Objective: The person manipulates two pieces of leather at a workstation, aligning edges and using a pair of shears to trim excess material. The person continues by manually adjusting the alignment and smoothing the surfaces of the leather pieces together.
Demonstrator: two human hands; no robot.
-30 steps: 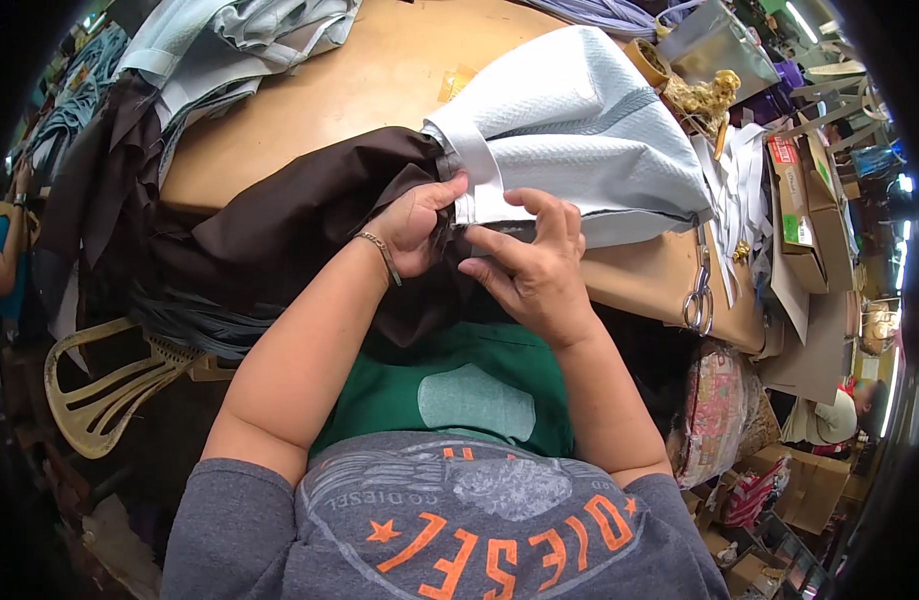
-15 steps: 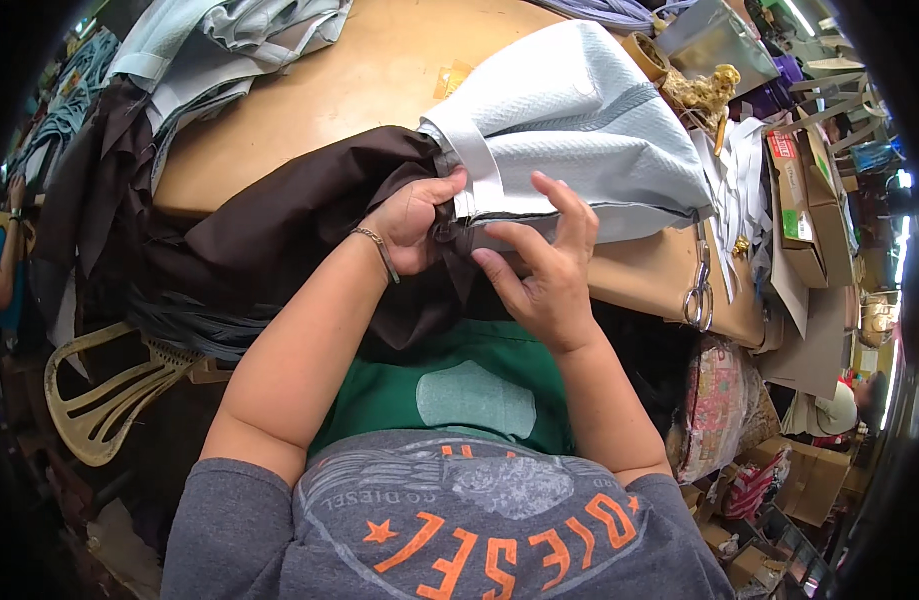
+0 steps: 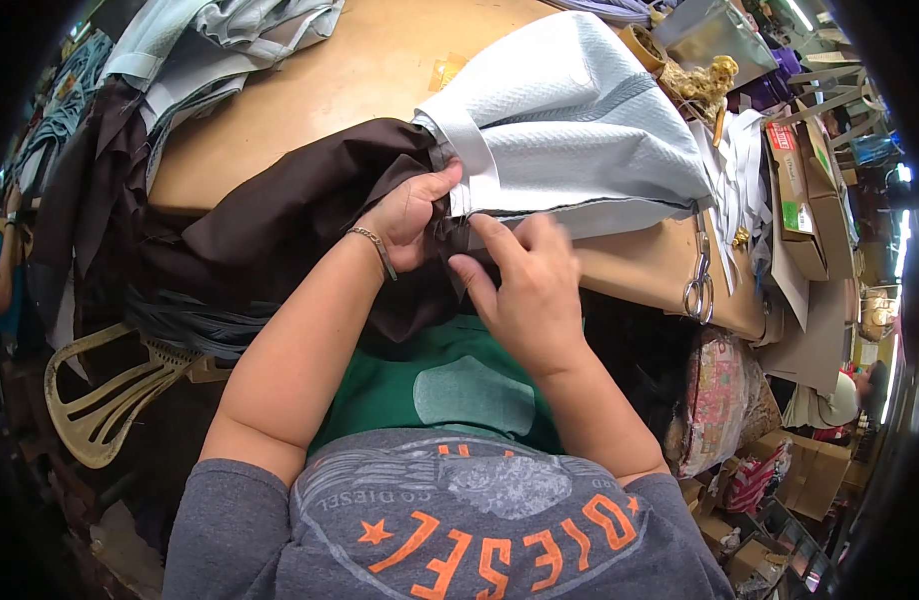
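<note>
My left hand [image 3: 405,220] is closed on the joined edge of dark brown fabric [image 3: 290,200] and a white textured piece [image 3: 600,160], its thumb beside a white band [image 3: 475,155] lying across them. My right hand [image 3: 525,285] is open, index fingertip at the seam edge, thumb apart below it; its other fingers are blurred. The brown fabric drapes leftward over the table's front edge. The white piece spreads right, with a dark line along its lower edge.
The tan table [image 3: 210,150] bears a fabric pile [image 3: 240,40] at back left. At right are scissors [image 3: 700,295], white strips [image 3: 735,180], cardboard boxes [image 3: 800,200] and clutter. A plastic chair [image 3: 90,390] stands lower left; other people [image 3: 0,270] show at both edges.
My right hand rose off the seam, then returned to it with the index finger reaching up-left. My left hand and both fabrics have shifted slightly up and left.
</note>
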